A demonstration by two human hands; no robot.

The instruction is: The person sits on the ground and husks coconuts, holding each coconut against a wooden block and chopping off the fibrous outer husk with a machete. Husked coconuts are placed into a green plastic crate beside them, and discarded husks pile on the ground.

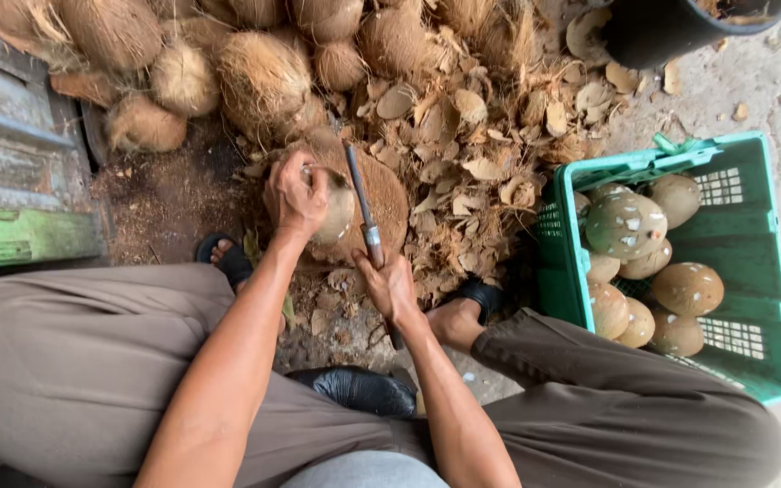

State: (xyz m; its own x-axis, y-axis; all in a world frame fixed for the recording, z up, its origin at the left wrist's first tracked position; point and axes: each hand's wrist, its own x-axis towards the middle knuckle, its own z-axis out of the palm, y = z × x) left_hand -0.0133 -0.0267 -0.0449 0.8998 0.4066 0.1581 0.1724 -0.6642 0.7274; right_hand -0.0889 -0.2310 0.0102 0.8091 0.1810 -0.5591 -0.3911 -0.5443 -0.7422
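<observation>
Both forearms bare, no sleeves in view, no watch, rings or gloves on left hand [296, 194] or right hand [390, 287]. Loose brown-grey trousers [74, 361] cover both legs, cloth creased at knees. Strip of grey shirt [363, 470] at bottom edge. Black open-toed sandals: left sandal [228, 258], right sandal [481, 294], toes showing.
</observation>
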